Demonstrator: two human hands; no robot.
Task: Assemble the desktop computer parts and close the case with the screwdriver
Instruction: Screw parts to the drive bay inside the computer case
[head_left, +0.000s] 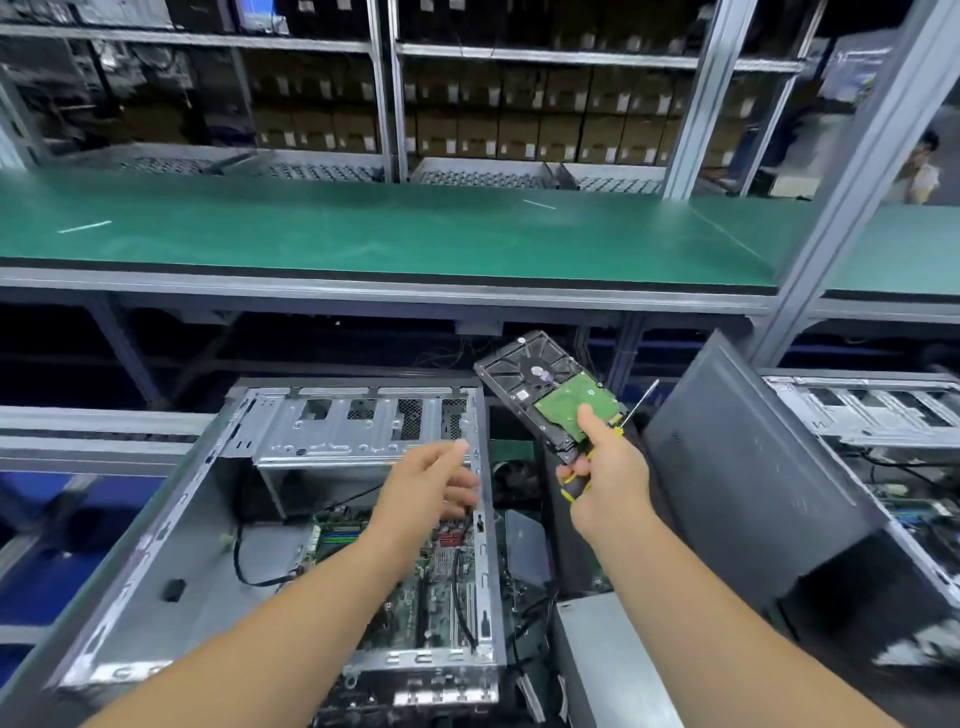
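Observation:
An open grey computer case (171, 525) lies on its side at lower centre, its motherboard (441, 587) exposed and a metal drive cage (358, 426) at its far end. My right hand (608, 478) grips a hard drive (550, 389), green circuit board up, lifted to the right of the case. The same hand also holds a yellow-and-black screwdriver (631, 410), its shaft pointing up and to the right. My left hand (431, 483) hovers over the case's right edge with fingers relaxed, holding nothing.
A dark side panel (753, 478) leans to the right of the case. Another open case (872, 410) sits at far right. A grey box (608, 660) lies at lower right. A green-topped shelf (389, 228) spans above, with stacked boxes behind. A person stands at far right.

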